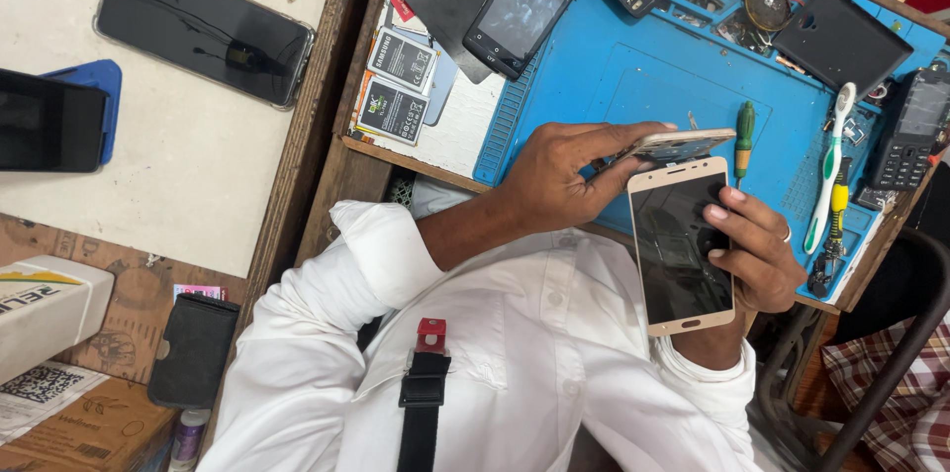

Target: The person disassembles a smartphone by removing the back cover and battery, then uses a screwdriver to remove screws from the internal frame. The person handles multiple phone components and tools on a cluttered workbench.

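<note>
Your gold phone (682, 246) with glossy glass face, matt blue rubbery mat (633, 76), rough worn wooden bench edge (327, 106), your smooth white cloth sleeve (386, 254).

A wooden workbench (327, 185) is seen across the upper middle of the frame, its top covered at the upper right by a blue repair mat (633, 76). A pale, cream-coloured countertop (198, 165) is set at the upper left, edged by a worn wooden frame. A dark metal chair frame (891, 363) is seen at the lower right. Even, bright light is cast throughout, and a glare spot is reflected near the top centre.
</note>
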